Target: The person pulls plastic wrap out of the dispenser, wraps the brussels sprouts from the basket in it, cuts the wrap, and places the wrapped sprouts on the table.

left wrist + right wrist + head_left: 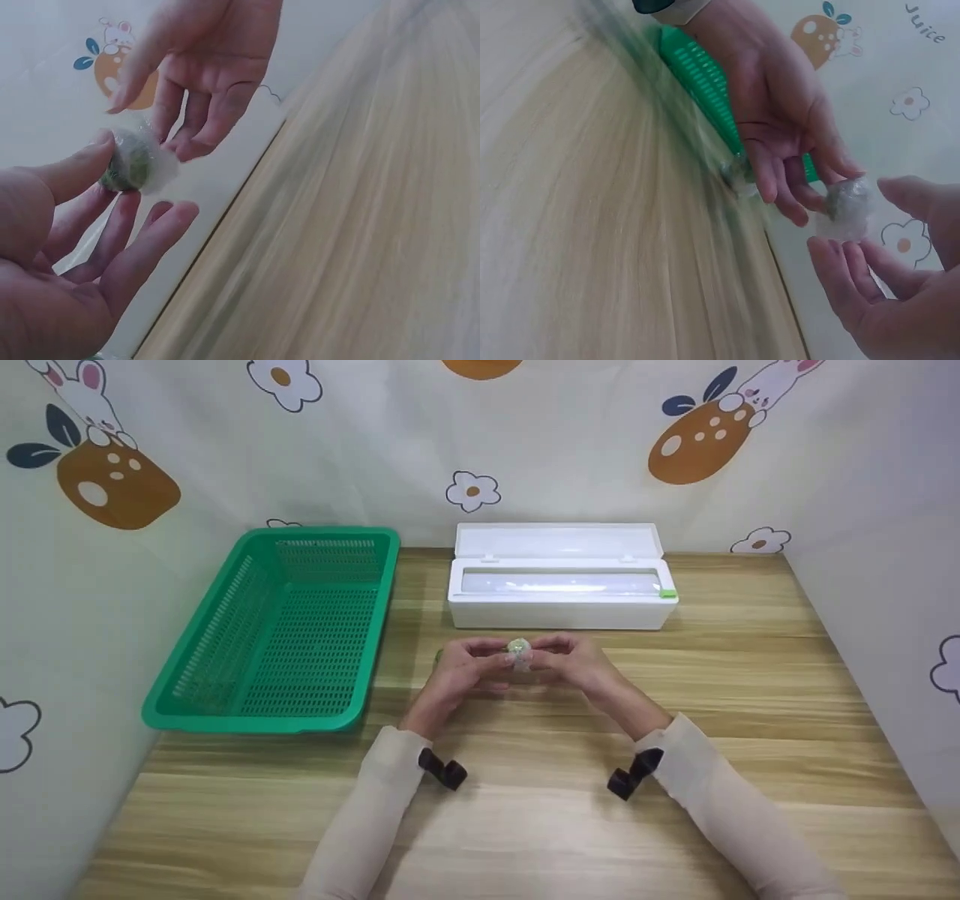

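Observation:
A small, roundish green piece of produce (pixel 847 199), its exact kind unclear, is wrapped in clear plastic film and held above the table. My left hand (pixel 454 667) pinches it, thumb on one side and fingertips on the other, as the left wrist view (pixel 127 169) shows. Facing it is my right hand (pixel 577 664), its fingers loosely bent and touching the film from the other side. The right thumb stands slightly off the bundle in both wrist views. Beyond my left hand, a second film-wrapped green thing (pixel 739 176) shows in part, blurred.
A green plastic basket (pixel 367 660) with slotted walls stands on the left of the wooden table (pixel 525 810). Behind my hands sits a white cling film box (pixel 562 615), lid raised, a film roll (pixel 555 583) inside and a green slider at its right end. Patterned cloth (pixel 562 450) hangs behind.

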Motion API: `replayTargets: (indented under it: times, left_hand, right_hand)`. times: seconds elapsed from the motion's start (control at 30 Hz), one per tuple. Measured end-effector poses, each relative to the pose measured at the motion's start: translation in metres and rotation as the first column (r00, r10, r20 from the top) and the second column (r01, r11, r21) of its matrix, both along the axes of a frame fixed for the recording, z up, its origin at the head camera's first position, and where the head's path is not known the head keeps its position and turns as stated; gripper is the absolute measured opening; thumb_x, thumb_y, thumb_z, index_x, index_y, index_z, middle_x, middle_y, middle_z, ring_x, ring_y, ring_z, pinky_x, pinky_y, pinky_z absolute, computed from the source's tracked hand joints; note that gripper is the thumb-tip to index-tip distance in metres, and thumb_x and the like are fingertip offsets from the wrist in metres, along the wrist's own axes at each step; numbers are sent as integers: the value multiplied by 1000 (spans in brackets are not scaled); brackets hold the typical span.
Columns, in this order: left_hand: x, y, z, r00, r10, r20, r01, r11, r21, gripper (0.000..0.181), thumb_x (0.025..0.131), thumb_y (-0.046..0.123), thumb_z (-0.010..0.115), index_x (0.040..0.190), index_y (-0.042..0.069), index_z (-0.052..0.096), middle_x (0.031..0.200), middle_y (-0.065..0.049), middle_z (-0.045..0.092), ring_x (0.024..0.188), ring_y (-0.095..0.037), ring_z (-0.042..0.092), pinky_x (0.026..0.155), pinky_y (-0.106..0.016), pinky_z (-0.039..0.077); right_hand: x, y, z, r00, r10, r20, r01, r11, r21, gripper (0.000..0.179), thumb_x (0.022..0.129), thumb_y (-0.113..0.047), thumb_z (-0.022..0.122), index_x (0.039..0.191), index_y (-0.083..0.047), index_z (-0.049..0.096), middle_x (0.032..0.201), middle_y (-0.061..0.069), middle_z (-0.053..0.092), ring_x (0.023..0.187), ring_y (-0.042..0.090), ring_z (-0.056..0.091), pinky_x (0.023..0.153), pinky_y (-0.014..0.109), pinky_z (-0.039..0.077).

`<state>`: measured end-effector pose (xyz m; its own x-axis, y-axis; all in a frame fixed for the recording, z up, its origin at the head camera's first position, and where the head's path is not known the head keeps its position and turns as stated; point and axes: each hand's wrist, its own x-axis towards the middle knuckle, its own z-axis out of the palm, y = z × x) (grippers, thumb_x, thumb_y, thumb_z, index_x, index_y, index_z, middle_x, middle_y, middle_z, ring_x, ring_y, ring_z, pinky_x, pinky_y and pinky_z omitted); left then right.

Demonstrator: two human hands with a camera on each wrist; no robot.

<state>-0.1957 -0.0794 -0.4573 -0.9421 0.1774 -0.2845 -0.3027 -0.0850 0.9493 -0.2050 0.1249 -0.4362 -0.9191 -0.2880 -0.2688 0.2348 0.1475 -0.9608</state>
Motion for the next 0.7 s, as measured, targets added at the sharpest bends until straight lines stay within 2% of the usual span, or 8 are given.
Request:
replayTargets:
  times: [0.07,0.17,0.27,0.43,0.57,0.7]
  left_hand:
    - [2,0,1,1000,22,-6,-22,1000,-18,36,89,14,77,122,2,69,121,-18,70,103,-33,73,76,-40,63]
    - [6,-2,3,1000,27,-9,-27,999,-25,32,91,16,73,120,2,71,119,-18,72,106,-37,71,76,-39,63]
    - [11,-6,4,1000,23,-7,-23,999,-32,28,93,13,71,119,4,71,121,-16,71,105,-35,72,77,-37,63]
    - [17,-14,2,998,51,22,-51,999,-10,29,92,6,70,121,1,70,126,-19,66,99,-26,73,78,-35,63]
    - [22,-18,-2,992,120,50,-120,993,-13,29,89,2,72,118,-2,71,123,-20,64,89,-24,74,75,-34,63]
    - [29,-24,-4,986,161,33,-160,987,-26,29,87,-1,73,116,-4,70,122,-22,63,87,-25,74,72,-34,63]
  right_hand:
    - [0,-3,-1,1000,11,-8,-11,1000,19,37,87,-15,78,117,2,66,110,7,72,94,16,71,85,33,61]
    - [0,-8,-4,1000,22,23,-22,1000,-1,37,86,-16,80,116,1,65,107,8,74,97,25,74,89,38,61]
    - [-1,-10,-8,996,65,64,-63,998,-26,38,90,-18,75,119,4,63,108,10,73,96,28,74,91,40,60]
    - [0,-14,-13,989,112,98,-106,993,-59,41,93,-16,71,125,8,61,104,8,71,85,17,72,84,32,61]
    - [1,-22,-15,985,117,127,-108,992,-70,41,91,-9,72,126,7,60,105,12,75,84,15,72,80,30,62]
    - [3,-29,-17,982,131,138,-123,990,-68,40,90,-7,72,127,5,60,109,15,75,84,16,72,80,31,62]
